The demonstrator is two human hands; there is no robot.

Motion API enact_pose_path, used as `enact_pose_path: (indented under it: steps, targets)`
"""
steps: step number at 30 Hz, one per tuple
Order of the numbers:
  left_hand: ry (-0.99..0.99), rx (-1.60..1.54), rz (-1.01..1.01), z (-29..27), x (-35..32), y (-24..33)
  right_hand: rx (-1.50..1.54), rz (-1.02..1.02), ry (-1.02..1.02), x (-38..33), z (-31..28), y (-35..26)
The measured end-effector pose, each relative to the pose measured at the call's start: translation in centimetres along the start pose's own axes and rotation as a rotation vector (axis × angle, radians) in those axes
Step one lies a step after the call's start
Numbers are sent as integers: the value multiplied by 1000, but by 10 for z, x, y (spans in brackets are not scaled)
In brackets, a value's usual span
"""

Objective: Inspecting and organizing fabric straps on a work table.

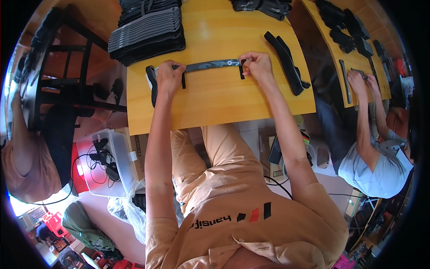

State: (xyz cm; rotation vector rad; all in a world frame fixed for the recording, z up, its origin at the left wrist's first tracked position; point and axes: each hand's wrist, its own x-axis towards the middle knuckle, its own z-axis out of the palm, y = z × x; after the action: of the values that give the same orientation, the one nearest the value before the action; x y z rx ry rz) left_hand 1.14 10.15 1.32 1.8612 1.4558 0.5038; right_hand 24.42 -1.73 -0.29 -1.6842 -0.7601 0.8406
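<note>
A dark grey patterned strap (210, 66) with a pale print stretches between my two hands over the yellow table. My left hand (169, 77) is closed on its left end, thumb and fingers pressed together. My right hand (258, 67) pinches the right end. A narrow black strip (183, 80) hangs down beside my left fingers, and a second black strip (242, 73) hangs by my right fingers. Partly behind my left wrist lies a black and white folded band (152, 83). To the right of my right hand, long black straps (286, 62) lie in a loose bunch.
A tall stack of black and grey straps (148, 33) stands at the table's far left. More dark straps (262, 6) lie at the far edge. At a second table (354, 89) on the right, a co-worker handles something. A clear plastic bin (107, 179) with cables sits lower left.
</note>
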Motion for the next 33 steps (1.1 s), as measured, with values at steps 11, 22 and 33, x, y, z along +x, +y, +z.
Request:
enact_pose_path:
  steps: [11,22,33]
  targets:
    - [41,-14,43,1,-1,-3,-75,-55,139,-9,9,-6]
    - [78,-7,34,3,-1,-3,-150,-56,161,-5,10,-2]
    - [51,-46,8,5,2,-7,-249,-162,180,-2,9,3]
